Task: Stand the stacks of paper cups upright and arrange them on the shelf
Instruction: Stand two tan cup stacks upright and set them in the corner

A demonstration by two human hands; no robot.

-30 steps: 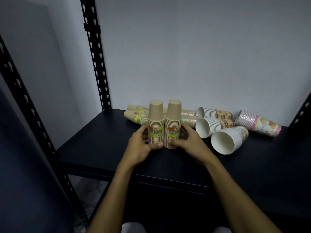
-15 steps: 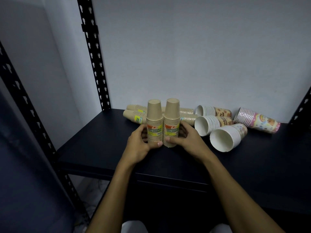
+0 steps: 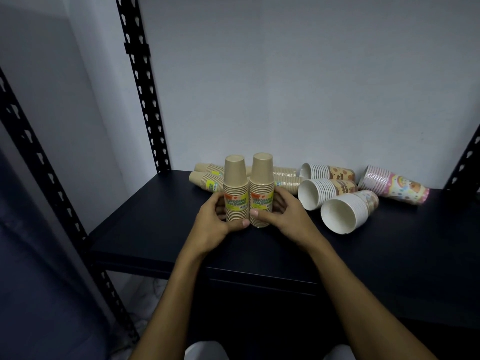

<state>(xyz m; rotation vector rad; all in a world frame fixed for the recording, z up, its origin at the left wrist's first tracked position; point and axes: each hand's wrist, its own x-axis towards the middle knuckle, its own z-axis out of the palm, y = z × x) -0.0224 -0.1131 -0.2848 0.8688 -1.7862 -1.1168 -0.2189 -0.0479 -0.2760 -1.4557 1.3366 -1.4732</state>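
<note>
Two brown paper-cup stacks with yellow labels stand upright, bottoms up, side by side on the black shelf (image 3: 145,229). My left hand (image 3: 215,222) grips the left brown stack (image 3: 235,183). My right hand (image 3: 283,214) grips the right brown stack (image 3: 262,181). Behind them more brown stacks lie on their sides: two to the left (image 3: 205,181) and others to the right (image 3: 288,178). To the right lie white-rimmed patterned stacks (image 3: 327,172), (image 3: 324,192), (image 3: 345,213) and a pink one (image 3: 394,188).
A grey wall closes the back of the shelf. Black perforated uprights stand at the back left (image 3: 140,81), front left (image 3: 39,157) and back right (image 3: 465,162). The shelf's front edge runs just under my forearms.
The two upright stacks and both hands have slid slightly toward the back of the shelf. My grip is unchanged.
</note>
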